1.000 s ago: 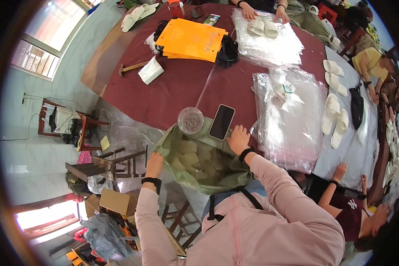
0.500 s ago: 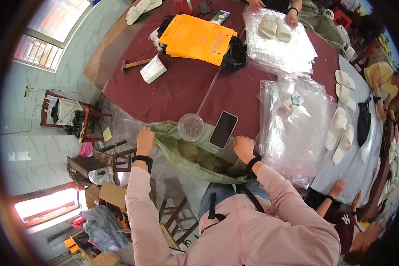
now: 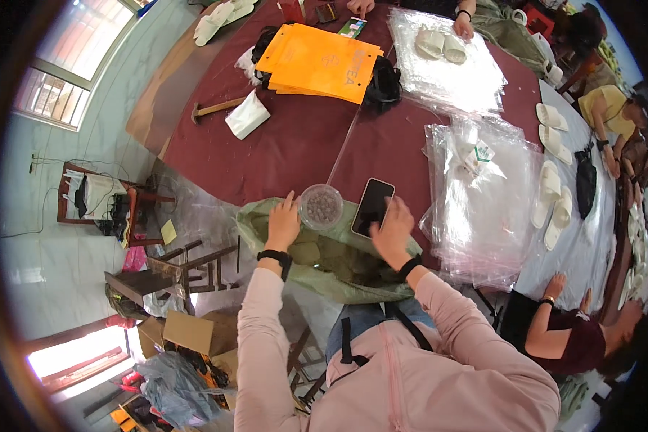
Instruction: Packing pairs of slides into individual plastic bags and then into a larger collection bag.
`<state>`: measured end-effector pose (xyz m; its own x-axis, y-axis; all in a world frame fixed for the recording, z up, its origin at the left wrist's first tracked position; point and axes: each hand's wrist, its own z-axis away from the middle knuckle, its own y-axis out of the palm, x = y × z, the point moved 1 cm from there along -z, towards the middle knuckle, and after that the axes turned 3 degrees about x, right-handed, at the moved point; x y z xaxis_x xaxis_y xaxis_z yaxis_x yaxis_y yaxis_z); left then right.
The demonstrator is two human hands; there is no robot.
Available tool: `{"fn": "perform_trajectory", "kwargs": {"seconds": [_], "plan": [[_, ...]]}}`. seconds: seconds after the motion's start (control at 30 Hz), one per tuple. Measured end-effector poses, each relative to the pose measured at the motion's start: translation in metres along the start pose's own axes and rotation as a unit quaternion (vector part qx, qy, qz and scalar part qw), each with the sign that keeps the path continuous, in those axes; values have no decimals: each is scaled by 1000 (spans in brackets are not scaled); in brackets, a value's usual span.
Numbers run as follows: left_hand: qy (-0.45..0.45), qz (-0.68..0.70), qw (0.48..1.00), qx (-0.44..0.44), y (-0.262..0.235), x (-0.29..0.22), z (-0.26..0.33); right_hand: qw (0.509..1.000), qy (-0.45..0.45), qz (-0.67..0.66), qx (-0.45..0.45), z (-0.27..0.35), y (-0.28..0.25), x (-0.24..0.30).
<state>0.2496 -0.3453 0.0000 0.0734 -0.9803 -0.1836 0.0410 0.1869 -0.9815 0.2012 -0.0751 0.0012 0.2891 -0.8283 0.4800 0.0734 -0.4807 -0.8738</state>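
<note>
A green woven sack (image 3: pixel 338 286) hangs at the table's near edge, its mouth spread toward my lap. Lying on the sack's far edge is a round clear tub (image 3: pixel 320 207) filled with small greyish pieces. My left hand (image 3: pixel 284 225) is at the tub's left side, fingers stretched out; whether it touches the tub is hard to tell. Right of the tub lies a dark-screened phone (image 3: pixel 372 209) in a pale case. Over the phone's right edge is my right hand (image 3: pixel 394 232), its fingers apart and slightly blurred, holding nothing visible.
Stacked clear plastic bags (image 3: pixel 482 223) lie to the right, beside cream slippers (image 3: pixel 551 194). Farther off are orange bags (image 3: pixel 320 63), a hammer (image 3: pixel 219 109) and a white packet (image 3: pixel 248 117). Another person's hand (image 3: pixel 464 27) is across the table. A wooden stool (image 3: pixel 194 270) stands left.
My left hand has left the sack's left edge and moved right to the tub. My right hand has let go of the sack and come up to the phone.
</note>
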Motion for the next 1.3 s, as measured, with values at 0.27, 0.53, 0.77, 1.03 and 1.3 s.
{"fn": "perform_trajectory", "kwargs": {"seconds": [0.27, 0.53, 0.77, 1.03, 1.3], "plan": [[-147, 157, 966, 145, 28, -1, -26, 959, -189, 65, 203, -50, 24, 106], [-113, 166, 956, 215, 19, 21, -48, 966, -208, 29, 154, -66, 36, 68], [-3, 200, 955, 217, 0, 36, -63, 983, -131, -77, 100, -90, 15, 38], [-45, 256, 925, 277, -9, 34, -74, 981, -146, -93, 87, -86, -1, 33], [-108, 304, 939, 117, -1, 42, -91, 956, -264, -75, 103, -70, 4, 67]]}}
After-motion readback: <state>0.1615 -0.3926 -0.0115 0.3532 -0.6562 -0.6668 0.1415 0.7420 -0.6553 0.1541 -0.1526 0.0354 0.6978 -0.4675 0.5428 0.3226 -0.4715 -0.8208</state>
